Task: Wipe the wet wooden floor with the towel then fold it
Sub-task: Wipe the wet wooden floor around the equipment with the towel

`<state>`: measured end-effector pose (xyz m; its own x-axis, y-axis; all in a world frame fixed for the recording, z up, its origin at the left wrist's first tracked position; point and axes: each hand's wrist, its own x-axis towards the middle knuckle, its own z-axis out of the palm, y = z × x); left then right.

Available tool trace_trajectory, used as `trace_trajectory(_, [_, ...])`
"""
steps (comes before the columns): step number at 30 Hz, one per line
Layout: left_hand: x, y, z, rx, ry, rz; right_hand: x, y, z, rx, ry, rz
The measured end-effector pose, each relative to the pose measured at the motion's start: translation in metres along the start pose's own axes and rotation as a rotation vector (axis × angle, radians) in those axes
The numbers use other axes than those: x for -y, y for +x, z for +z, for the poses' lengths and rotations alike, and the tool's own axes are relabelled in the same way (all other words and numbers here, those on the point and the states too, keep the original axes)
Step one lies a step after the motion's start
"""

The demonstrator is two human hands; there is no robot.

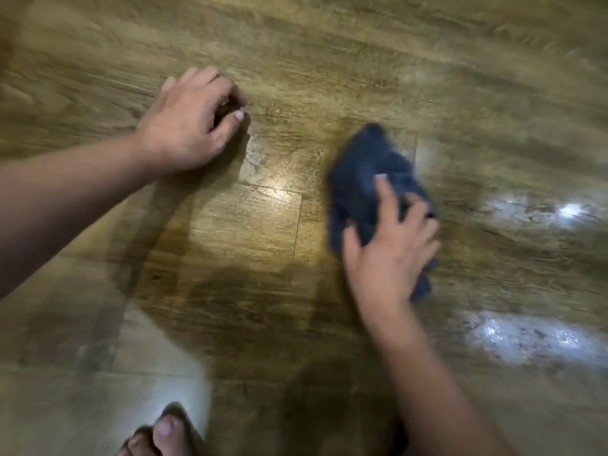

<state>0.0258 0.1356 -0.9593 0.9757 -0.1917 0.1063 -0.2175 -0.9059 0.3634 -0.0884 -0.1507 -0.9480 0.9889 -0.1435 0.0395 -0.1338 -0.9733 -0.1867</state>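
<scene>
A crumpled dark blue towel (368, 169) lies bunched on the wooden floor (250, 232) right of centre. My right hand (391, 248) presses down on its near half, fingers spread and gripping the cloth. My left hand (190, 123) rests on the bare floor at the upper left, fingers curled under with nothing visible in them. Wet patches (526, 337) shine white on the boards to the right of the towel. The whole view is blurred by motion.
My bare toes (164, 429) show at the bottom edge, left of centre. Shadows of my arms fall across the boards between the hands. A lamp reflection glows on the floor near the middle.
</scene>
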Motion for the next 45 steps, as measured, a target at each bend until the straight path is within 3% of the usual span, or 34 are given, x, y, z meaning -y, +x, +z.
trace_trajectory(5, [0.012, 0.061, -0.007, -0.036, 0.029, -0.037, 0.080, -0.088, 0.015, 0.146, 0.063, -0.703])
trace_trajectory(9, [0.029, 0.097, -0.009, -0.055, 0.147, -0.150, 0.077, -0.081, 0.022, 0.294, 0.165, -0.855])
trace_trajectory(12, [0.045, 0.108, -0.005, -0.012, 0.137, -0.325, 0.057, -0.011, 0.023, 0.238, 0.040, -1.043])
trace_trajectory(15, [0.051, 0.113, 0.004, -0.052, 0.102, -0.453, 0.042, 0.084, 0.021, 0.123, 0.019, -0.848])
trace_trajectory(20, [0.040, 0.110, 0.033, -0.169, 0.222, -0.486, 0.032, 0.227, 0.024, -0.012, 0.017, -0.258])
trace_trajectory(22, [0.041, 0.109, 0.038, -0.194, 0.275, -0.454, 0.042, 0.258, 0.029, -0.072, 0.048, -0.074])
trace_trajectory(25, [0.045, 0.111, 0.039, -0.215, 0.276, -0.444, 0.059, 0.255, 0.033, -0.102, 0.015, 0.010])
trace_trajectory(29, [0.044, 0.111, 0.039, -0.197, 0.230, -0.420, 0.074, 0.186, 0.028, -0.053, 0.006, -0.122])
trace_trajectory(37, [0.040, 0.113, 0.029, -0.071, 0.173, -0.450, 0.102, -0.013, 0.008, 0.314, 0.109, -0.593])
trace_trajectory(41, [0.038, 0.114, 0.025, -0.021, 0.160, -0.458, 0.097, 0.003, -0.009, 0.473, -0.030, -0.713])
trace_trajectory(45, [0.039, 0.115, 0.024, -0.025, 0.153, -0.468, 0.077, 0.065, 0.000, 0.443, -0.059, -0.988])
